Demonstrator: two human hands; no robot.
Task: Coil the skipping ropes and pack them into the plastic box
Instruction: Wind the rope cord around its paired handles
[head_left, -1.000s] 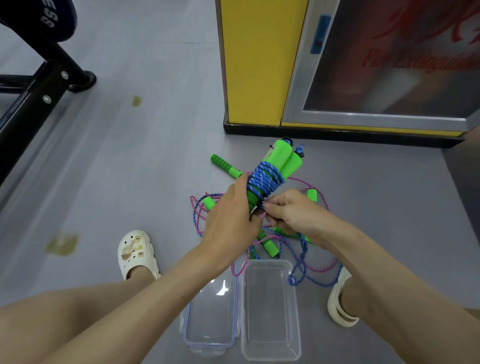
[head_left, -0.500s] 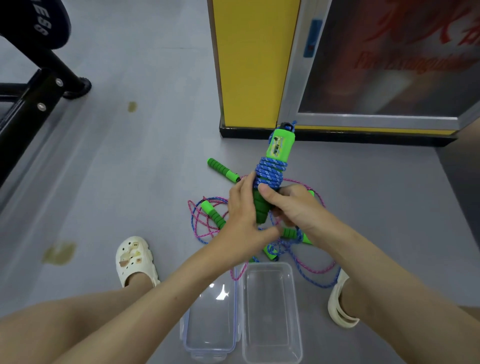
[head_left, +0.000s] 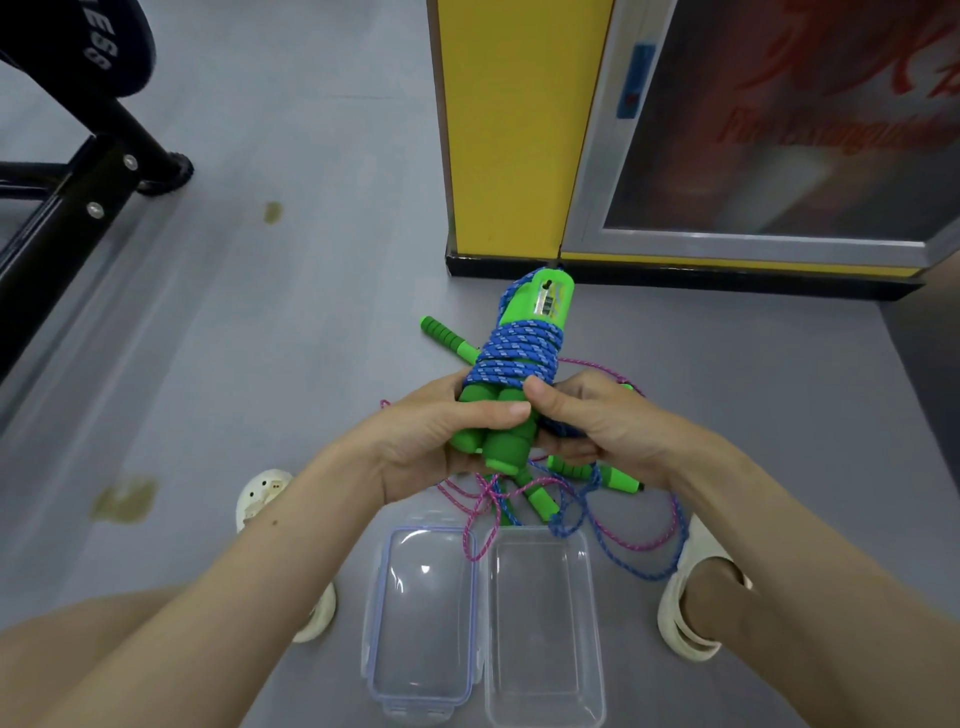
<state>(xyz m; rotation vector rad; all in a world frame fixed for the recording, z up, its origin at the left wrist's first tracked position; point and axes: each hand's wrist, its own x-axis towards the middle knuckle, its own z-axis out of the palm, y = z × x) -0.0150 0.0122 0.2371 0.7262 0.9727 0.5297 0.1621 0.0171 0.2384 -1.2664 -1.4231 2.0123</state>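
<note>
A skipping rope bundle (head_left: 519, 353), two green handles with blue rope wound tightly round them, is held above the floor. My left hand (head_left: 431, 436) grips the handles' foam ends from the left, thumb across them. My right hand (head_left: 592, 421) grips the bundle from the right, thumb pressing on the lowest turn of rope. Below them on the floor lies a tangle of loose pink and blue ropes (head_left: 597, 514) with several green handles. The clear plastic box (head_left: 543, 623) stands open near my feet, its lid (head_left: 423, 613) lying beside it on the left.
A yellow pillar (head_left: 514, 130) and a glass-fronted cabinet (head_left: 779, 130) stand just beyond the ropes. A black gym frame (head_left: 67, 171) fills the far left. My feet in white clogs (head_left: 260, 493) (head_left: 691, 603) sit either side of the box. Grey floor stretches left.
The bundle has tilted and come nearer to the camera. My left thumb now lies across the handle ends and my right thumb has settled on the lowest rope turn.
</note>
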